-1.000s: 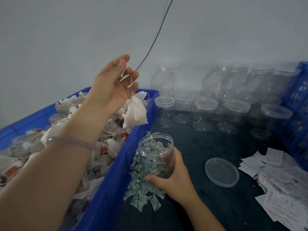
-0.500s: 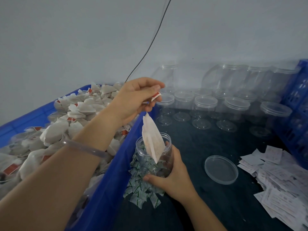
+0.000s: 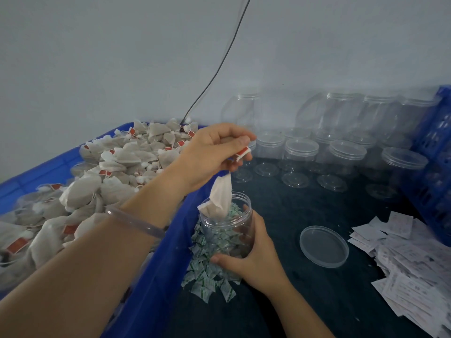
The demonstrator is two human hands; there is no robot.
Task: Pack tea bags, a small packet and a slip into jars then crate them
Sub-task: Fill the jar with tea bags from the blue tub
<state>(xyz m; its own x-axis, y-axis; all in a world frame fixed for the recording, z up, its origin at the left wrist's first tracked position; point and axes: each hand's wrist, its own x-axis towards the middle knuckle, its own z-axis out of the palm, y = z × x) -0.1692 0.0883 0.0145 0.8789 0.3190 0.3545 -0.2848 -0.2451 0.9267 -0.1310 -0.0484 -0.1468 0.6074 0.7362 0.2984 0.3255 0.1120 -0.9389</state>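
- a dark tabletop (image 3: 280, 215) runs to a plain pale grey wall (image 3: 97, 57); a thin black cable (image 3: 219, 67) hangs down the wall toward the far corner of the bin.
- a blue plastic bin (image 3: 156, 276) fills the left side, heaped with loose tea bags (image 3: 117, 167), many with red tags.
- far on the table stand rows of empty clear jars with lids on (image 3: 301, 154); behind them, bigger clear jars (image 3: 329, 111) lean by the wall.
- a blue slatted crate (image 3: 434, 167) stands at the right edge.
- a pile of printed paper slips (image 3: 415, 264) lies at the near right, and a loose clear lid (image 3: 324, 246) lies flat just left of it.
- a heap of small green-and-white packets (image 3: 210, 276) lies against the bin's outer wall, partly behind the open jar.
- the left hand (image 3: 210, 152), with a clear bangle (image 3: 136, 223) on its wrist, reaches over the bin's rim, fingers curled and pinching a red tag (image 3: 242, 152).
- from that tag a single tea bag (image 3: 220, 198) hangs, its lower end dipped into the mouth of the open jar (image 3: 227, 230).
- the right hand (image 3: 258, 259) wraps around the jar's lower right side, thumb across the near base, holding it upright beside the bin.
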